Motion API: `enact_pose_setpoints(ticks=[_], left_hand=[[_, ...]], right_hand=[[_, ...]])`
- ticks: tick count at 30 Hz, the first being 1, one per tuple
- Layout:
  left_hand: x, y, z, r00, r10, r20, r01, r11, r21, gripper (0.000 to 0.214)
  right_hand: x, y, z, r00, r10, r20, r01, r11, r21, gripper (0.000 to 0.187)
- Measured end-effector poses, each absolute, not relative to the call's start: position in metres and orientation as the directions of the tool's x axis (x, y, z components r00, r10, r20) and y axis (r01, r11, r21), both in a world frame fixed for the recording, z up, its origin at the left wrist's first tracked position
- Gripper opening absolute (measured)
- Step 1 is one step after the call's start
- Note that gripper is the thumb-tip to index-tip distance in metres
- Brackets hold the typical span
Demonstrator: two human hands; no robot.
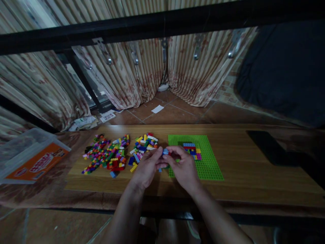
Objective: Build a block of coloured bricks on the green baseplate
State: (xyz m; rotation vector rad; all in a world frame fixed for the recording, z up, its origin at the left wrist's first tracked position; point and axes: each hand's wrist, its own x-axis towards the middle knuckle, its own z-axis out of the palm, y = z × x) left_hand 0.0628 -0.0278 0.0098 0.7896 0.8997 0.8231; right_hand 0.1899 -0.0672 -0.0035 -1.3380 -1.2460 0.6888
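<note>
My left hand [146, 168] and my right hand [183, 167] meet over the left edge of a green baseplate [207, 162] on a wooden table [241, 176]. Both hands pinch a small light-blue brick [165, 151] between their fingertips. A small build of blue, red, yellow and pink bricks [191, 150] stands on the baseplate just right of my right hand. Left of my hands lie two loose piles of coloured bricks, a smaller pile [144, 146] and a wider pile [105, 154].
A clear plastic box with an orange label [33, 159] sits at the table's left end. A dark flat object [269, 147] lies on the right. Behind the table are striped curtains [142, 74], a black rail [162, 23] and papers on a tiled floor [157, 109].
</note>
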Motion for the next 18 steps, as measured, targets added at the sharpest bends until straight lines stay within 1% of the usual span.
enact_pose_setpoints(ticks=[3, 5, 10, 13, 18], left_hand=[[0.061, -0.026, 0.011, 0.401, 0.842, -0.36, -0.32, 0.497, 0.806, 0.032], [0.059, -0.026, 0.013, 0.415, 0.825, -0.384, -0.343, 0.533, 0.774, 0.028], [0.058, -0.026, 0.017, 0.427, 0.792, -0.436, -0.382, 0.595, 0.708, 0.02], [0.058, -0.027, 0.019, 0.419, 0.794, -0.441, -0.409, 0.598, 0.689, 0.013], [0.054, -0.026, 0.021, 0.377, 0.804, -0.46, -0.433, 0.592, 0.68, 0.006]], right_hand=[[0.191, -0.069, 0.002, 0.197, 0.927, 0.32, 0.386, 0.227, -0.894, 0.023], [0.192, -0.07, 0.005, 0.159, 0.92, 0.359, 0.435, 0.261, -0.862, 0.021], [0.19, -0.073, 0.011, 0.12, 0.903, 0.413, 0.491, 0.307, -0.815, 0.015], [0.19, -0.073, 0.012, 0.124, 0.899, 0.42, 0.448, 0.327, -0.832, 0.014], [0.192, -0.069, 0.005, 0.253, 0.898, 0.36, 0.26, 0.295, -0.919, 0.015]])
